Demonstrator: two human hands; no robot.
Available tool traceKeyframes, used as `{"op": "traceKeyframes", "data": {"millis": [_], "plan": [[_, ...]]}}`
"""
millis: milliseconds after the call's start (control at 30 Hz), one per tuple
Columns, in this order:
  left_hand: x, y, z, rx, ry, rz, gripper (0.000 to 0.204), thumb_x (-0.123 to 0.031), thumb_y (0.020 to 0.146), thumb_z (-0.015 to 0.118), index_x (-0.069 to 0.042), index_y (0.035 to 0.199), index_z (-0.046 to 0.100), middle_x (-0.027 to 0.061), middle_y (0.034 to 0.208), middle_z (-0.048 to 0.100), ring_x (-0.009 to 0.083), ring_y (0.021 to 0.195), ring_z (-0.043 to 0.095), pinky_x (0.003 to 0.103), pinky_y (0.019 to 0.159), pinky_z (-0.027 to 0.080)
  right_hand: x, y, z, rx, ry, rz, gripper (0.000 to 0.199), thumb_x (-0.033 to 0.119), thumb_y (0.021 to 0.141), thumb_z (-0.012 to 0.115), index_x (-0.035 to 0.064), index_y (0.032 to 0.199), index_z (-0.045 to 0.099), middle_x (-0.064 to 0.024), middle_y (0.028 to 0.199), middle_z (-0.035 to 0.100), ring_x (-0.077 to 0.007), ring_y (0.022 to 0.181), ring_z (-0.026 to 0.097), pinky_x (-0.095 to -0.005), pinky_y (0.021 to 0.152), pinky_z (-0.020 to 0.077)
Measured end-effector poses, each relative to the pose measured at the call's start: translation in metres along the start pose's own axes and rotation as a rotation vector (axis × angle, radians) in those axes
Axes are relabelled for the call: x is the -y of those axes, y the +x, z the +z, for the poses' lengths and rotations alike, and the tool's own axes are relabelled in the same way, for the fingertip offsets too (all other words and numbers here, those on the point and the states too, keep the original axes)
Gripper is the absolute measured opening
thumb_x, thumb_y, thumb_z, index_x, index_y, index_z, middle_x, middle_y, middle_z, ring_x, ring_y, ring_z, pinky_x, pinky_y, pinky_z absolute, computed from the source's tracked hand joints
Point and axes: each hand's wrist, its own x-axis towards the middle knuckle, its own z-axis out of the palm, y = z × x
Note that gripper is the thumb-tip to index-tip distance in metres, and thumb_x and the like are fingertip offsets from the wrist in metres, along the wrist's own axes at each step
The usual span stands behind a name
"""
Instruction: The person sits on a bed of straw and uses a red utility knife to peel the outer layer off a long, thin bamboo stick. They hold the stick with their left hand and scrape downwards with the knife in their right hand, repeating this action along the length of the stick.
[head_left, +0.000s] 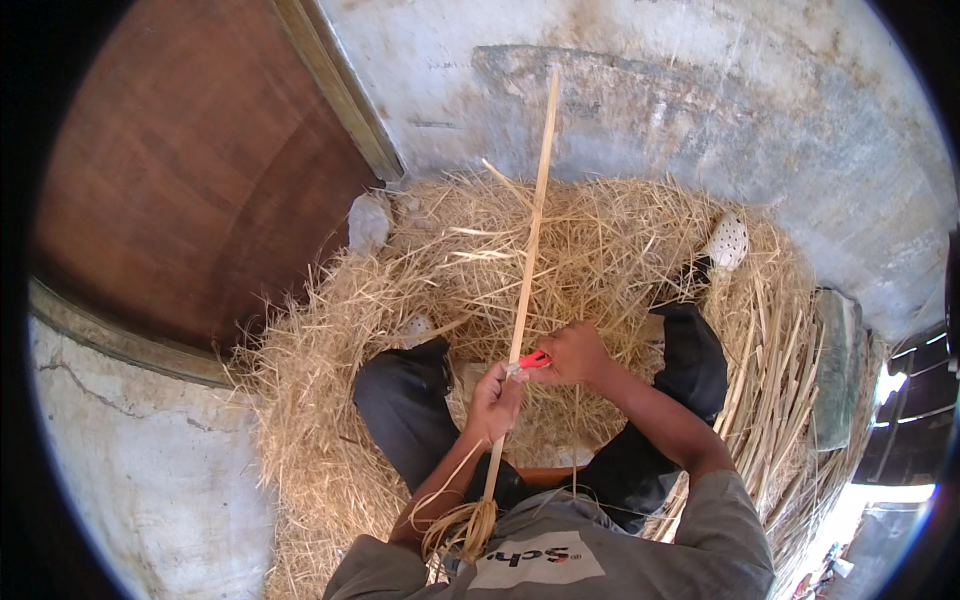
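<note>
A long, pale bamboo strip [533, 235] runs upright from my lap toward the wall. My left hand [494, 406] is closed round it at about knee height, with a whitish wrapping showing at the fingertips. In my closed right hand [577, 353] is a red utility knife [536, 359], its front end against the strip just above my left fingers. The blade itself is too small to make out. Thin curled strips [472, 530] bunch at the strip's lower end, by my left forearm and shirt.
Loose straw-like shavings [420, 260] cover the floor between and around my legs. Long split canes [765, 390] lie on the right beside a greenish block [836, 370]. A stained wall [650, 110] stands ahead, a brown door [190, 170] to the left, with a pale lump [369, 222] at its corner.
</note>
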Motion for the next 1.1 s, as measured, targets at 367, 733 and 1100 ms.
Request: {"op": "traceKeyframes", "data": {"millis": [367,733,1100], "plan": [[0.009,-0.010,-0.006,0.093,-0.081,0.006,0.020,-0.025,0.102,0.043,-0.006,0.101,0.048,-0.0047,0.057,0.039,0.0037,0.042,0.034,0.022,0.040,0.030,-0.004,-0.002,0.006,0.012,-0.036,0.018,0.065,0.074,0.068,0.061,0.0097,0.057,0.060,-0.0109,0.050,0.056,-0.0279,0.044,0.057,-0.0396,0.045,0.0431],[0.011,-0.009,-0.013,0.239,-0.347,-0.128,0.022,-0.029,0.103,0.040,-0.009,0.104,0.045,-0.0014,0.052,0.032,0.0079,0.039,0.028,0.024,0.039,0.028,-0.036,0.004,0.016,-0.088,-0.043,0.229,0.068,0.075,0.071,0.058,0.0091,0.055,0.057,-0.0099,0.045,0.050,-0.0283,0.042,0.054,-0.0395,0.041,0.0392],[0.010,-0.013,-0.012,0.254,-0.249,-0.076,0.020,-0.028,0.102,0.043,-0.008,0.105,0.044,-0.0028,0.056,0.034,0.0058,0.038,0.027,0.022,0.038,0.028,-0.029,0.008,0.014,-0.139,0.029,0.233,0.062,0.072,0.072,0.061,0.0121,0.057,0.060,-0.0081,0.047,0.052,-0.0264,0.041,0.053,-0.0379,0.042,0.0417]]}}
